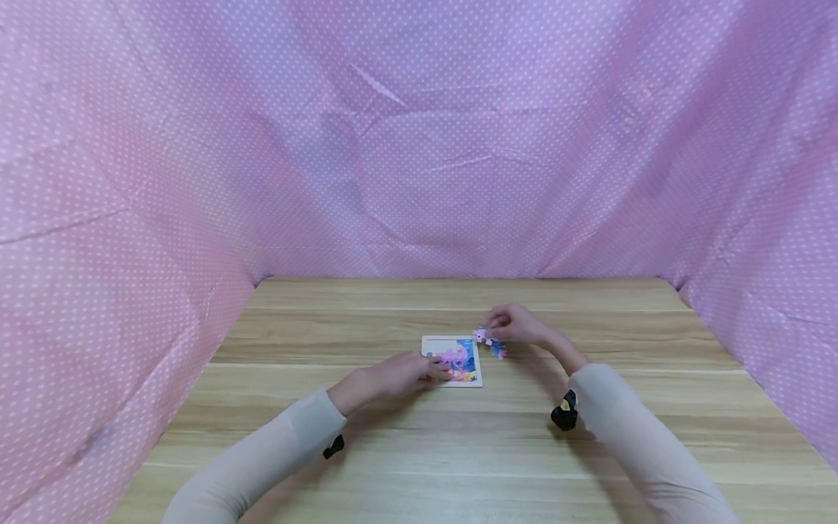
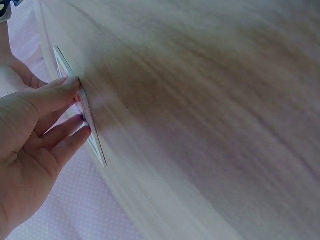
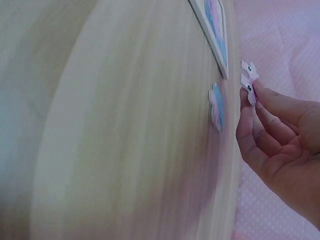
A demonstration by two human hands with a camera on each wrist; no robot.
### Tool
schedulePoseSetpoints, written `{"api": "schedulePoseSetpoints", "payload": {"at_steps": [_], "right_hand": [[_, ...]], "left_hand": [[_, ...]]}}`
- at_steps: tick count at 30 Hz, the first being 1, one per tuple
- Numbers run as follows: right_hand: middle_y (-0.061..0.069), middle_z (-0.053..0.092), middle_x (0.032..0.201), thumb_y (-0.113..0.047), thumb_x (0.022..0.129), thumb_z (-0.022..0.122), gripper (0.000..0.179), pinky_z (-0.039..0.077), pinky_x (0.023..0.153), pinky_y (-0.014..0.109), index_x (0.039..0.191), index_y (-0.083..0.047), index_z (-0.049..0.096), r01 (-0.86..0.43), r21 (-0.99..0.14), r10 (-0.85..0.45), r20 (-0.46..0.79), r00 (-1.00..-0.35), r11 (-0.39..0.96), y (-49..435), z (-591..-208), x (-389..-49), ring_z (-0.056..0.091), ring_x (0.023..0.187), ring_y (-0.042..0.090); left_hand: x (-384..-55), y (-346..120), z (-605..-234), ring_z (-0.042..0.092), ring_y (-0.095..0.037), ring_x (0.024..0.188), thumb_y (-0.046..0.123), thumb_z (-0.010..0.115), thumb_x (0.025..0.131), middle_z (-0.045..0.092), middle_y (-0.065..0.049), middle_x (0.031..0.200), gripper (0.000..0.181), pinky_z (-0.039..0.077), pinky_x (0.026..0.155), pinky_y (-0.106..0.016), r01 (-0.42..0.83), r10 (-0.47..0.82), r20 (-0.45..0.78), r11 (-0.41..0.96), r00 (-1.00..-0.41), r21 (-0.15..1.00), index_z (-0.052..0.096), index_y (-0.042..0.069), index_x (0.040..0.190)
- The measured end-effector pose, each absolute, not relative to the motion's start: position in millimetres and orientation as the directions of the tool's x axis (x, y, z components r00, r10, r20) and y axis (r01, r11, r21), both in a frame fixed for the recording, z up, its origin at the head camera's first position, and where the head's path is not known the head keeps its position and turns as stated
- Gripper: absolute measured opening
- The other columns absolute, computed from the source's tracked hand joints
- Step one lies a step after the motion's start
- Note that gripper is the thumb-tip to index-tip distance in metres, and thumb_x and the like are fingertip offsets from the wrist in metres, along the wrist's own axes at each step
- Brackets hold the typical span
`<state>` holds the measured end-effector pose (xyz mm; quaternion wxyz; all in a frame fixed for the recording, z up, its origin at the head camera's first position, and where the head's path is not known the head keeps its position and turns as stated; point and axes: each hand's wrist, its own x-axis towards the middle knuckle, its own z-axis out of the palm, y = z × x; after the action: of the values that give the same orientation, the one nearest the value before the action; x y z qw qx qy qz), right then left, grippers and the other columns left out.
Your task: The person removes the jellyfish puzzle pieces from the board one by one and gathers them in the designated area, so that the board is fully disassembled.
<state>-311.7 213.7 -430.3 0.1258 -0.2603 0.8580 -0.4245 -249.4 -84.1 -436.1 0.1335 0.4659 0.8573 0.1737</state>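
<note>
A square picture puzzle in a white frame [image 1: 481,369] lies on the table, showing pink and blue printed pieces with a pale area at upper left. My left hand [image 1: 407,371] reaches over its lower left part. In the left wrist view, the thumb and fingertips [image 2: 86,131] touch the board, fingers fairly straight. Just beyond the frame's upper right corner, my right hand [image 1: 514,324] pinches a pink jigsaw piece [image 3: 248,82] with dark eye marks between thumb and fingers, raised off the table. Another jigsaw piece [image 3: 216,107], blue and pink, lies below that hand.
The wood-grain table [image 1: 419,451] reaches back to a pink dotted cloth [image 1: 419,182] that hangs behind and at both sides. Black wrist devices [image 1: 564,411] sit under both light sleeves.
</note>
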Motion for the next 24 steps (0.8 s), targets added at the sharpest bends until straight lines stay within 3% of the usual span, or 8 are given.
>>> {"api": "schedulePoseSetpoints", "payload": {"at_steps": [4, 10, 24], "right_hand": [[0.017, 0.071, 0.101, 0.0, 0.095, 0.066, 0.02, 0.055, 0.073, 0.027, 0.112, 0.01, 0.066, -0.331, -0.794, -0.536, 0.007, -0.844, 0.51, 224, -433, -312, 0.066, 0.087, 0.022], [0.015, 0.072, 0.102, -0.002, 0.094, 0.068, 0.021, 0.054, 0.077, 0.029, 0.112, 0.008, 0.069, -0.346, -0.769, -0.518, 0.022, -0.855, 0.538, 243, -437, -311, 0.064, 0.089, 0.023], [0.017, 0.072, 0.095, 0.004, 0.09, 0.07, 0.016, 0.053, 0.072, 0.024, 0.104, 0.013, 0.069, -0.287, -0.794, -0.531, -0.052, -0.846, 0.535, 275, -435, -302, 0.064, 0.083, 0.02]], "left_hand": [[-249, -84, -435, 0.05, -0.013, 0.132, 0.004, 0.058, 0.101, 0.055, -0.004, 0.142, 0.035, 0.046, 0.087, -0.018, 0.763, 0.848, -0.059, 0.502, -0.526, 0.407, 0.063, 0.01, 0.136], [-248, -82, -437, 0.055, -0.007, 0.124, 0.005, 0.059, 0.101, 0.061, -0.001, 0.137, 0.034, 0.046, 0.097, -0.019, 0.782, 0.859, -0.036, 0.482, -0.511, 0.395, 0.065, 0.009, 0.134], [-245, -84, -436, 0.049, -0.019, 0.134, 0.008, 0.058, 0.102, 0.06, -0.004, 0.136, 0.033, 0.037, 0.111, -0.031, 0.794, 0.863, -0.01, 0.469, -0.505, 0.387, 0.064, 0.008, 0.134]]}}
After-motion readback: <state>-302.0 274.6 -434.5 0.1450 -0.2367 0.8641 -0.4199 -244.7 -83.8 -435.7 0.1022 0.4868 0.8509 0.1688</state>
